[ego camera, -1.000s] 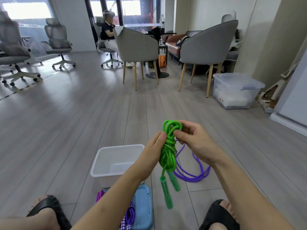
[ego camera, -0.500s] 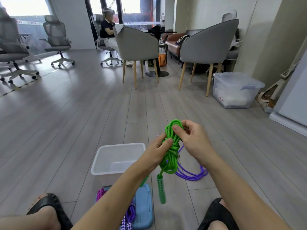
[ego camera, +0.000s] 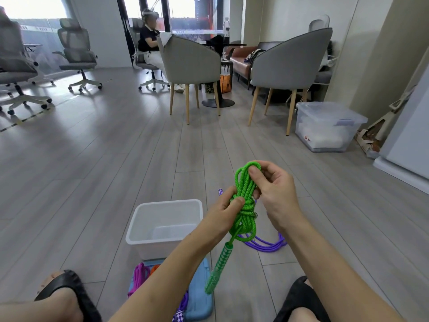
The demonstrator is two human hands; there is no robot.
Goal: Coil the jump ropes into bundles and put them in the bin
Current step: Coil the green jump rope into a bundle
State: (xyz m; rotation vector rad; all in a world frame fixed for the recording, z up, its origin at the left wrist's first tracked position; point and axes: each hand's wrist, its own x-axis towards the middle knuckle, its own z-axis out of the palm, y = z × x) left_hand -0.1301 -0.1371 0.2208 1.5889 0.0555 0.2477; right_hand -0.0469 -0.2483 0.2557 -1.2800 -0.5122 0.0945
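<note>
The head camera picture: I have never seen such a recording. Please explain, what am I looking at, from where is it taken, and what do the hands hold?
There is no machine here. A person wears a camera on the head, so you look forward and down at their own two arms. They sit on a grey wooden floor. Both hands hold a green jump rope, already wound into a bundle. The left hand grips its middle; the right hand pinches the top loop. One green handle hangs below. Beside the hands stands a white bin, where the bundles go; nothing shows inside it. A purple rope lies on the floor behind the green one. More ropes lie beside a blue lid near the feet.
</note>
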